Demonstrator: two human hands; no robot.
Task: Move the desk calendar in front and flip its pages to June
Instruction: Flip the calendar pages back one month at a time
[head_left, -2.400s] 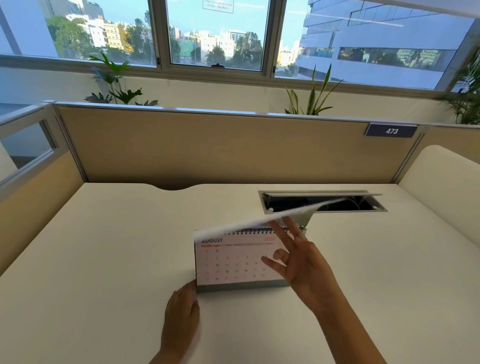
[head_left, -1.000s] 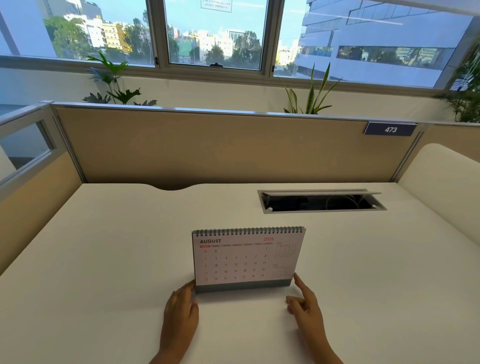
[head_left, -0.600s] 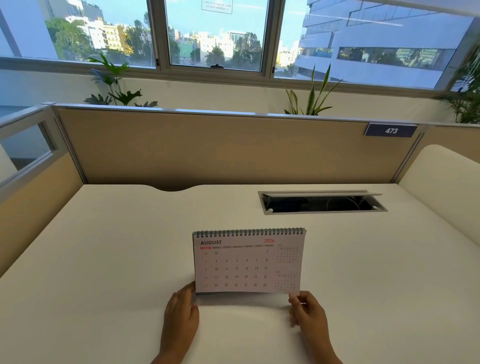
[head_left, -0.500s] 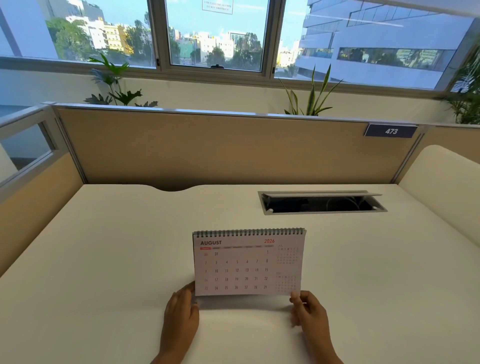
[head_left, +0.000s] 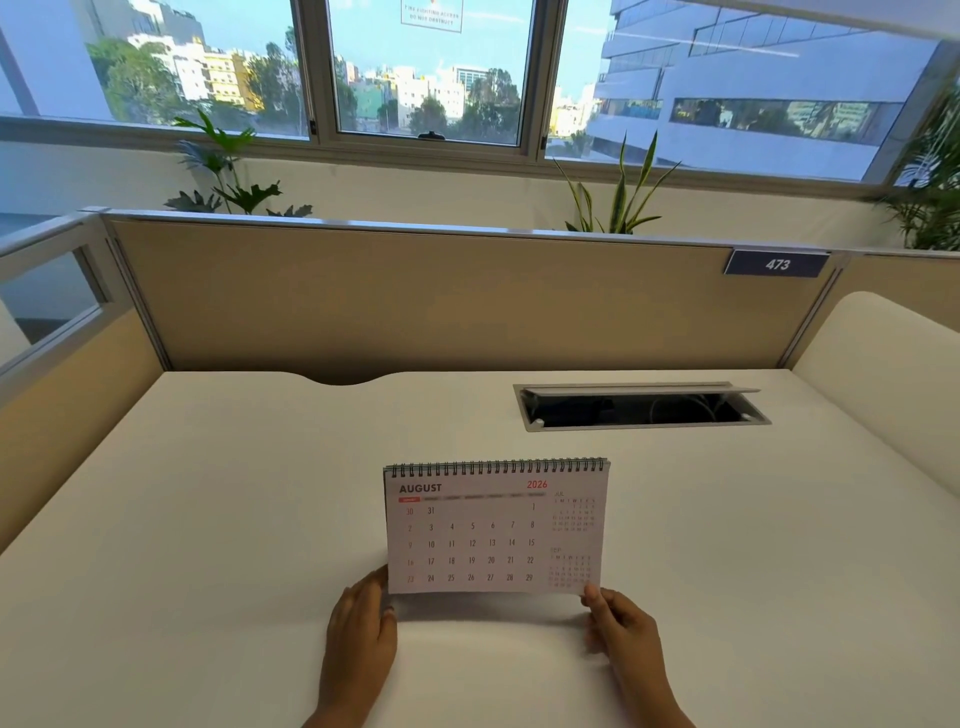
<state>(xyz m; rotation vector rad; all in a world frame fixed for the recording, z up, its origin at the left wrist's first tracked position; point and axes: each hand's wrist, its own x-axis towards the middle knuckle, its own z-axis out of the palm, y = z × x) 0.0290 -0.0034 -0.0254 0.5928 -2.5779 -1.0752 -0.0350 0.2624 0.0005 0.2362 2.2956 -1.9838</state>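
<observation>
A spiral-bound desk calendar (head_left: 493, 525) stands on the white desk (head_left: 208, 519) just in front of me, its front page reading AUGUST 2026. My right hand (head_left: 621, 631) pinches the lower right corner of that page and holds it lifted off the base, which the page hides. My left hand (head_left: 361, 629) rests on the desk with its fingers against the calendar's lower left corner.
An open cable tray (head_left: 641, 408) is sunk into the desk behind and to the right of the calendar. Beige partition panels (head_left: 415, 301) wall the desk at the back and on both sides. Potted plants (head_left: 618, 192) stand behind the back panel under the windows.
A page went over the spiral, leaving August in front. My right hand dropped to the desk, then took the August page's lower right corner and lifted it. My left hand stayed put.
</observation>
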